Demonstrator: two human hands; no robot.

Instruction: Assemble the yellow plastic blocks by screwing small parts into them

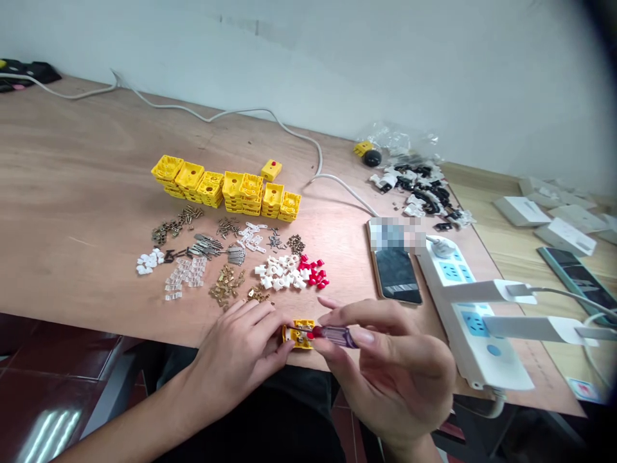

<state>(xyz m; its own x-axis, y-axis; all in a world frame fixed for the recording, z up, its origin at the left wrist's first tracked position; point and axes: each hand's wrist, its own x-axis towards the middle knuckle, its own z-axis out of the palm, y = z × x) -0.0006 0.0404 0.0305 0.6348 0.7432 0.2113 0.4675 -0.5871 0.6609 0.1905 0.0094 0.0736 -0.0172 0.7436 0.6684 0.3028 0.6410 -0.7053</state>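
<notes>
Near the table's front edge lies a small yellow plastic housing [304, 343] with its inner side up; metal and white parts show inside, and a red piece sits at its right end. My left hand [245, 341] grips the housing's left end between thumb and fingers. In my right hand [390, 360] a screwdriver with a clear purple handle [340, 335] is pinched between thumb and fingers. Its shaft reaches left across the housing; where the tip rests is hard to make out. Just beyond lie white plastic pieces [279, 273], red buttons [317, 273] and brass parts [225, 286].
Stacked yellow housings [241, 193] stand mid-table behind piles of screws [228, 227] and metal strips [205, 245]. At the right are a phone [398, 270] and a white power strip [475, 315] with plugged-in chargers. A white cable [289, 128] runs along the back, near black and white parts [424, 190].
</notes>
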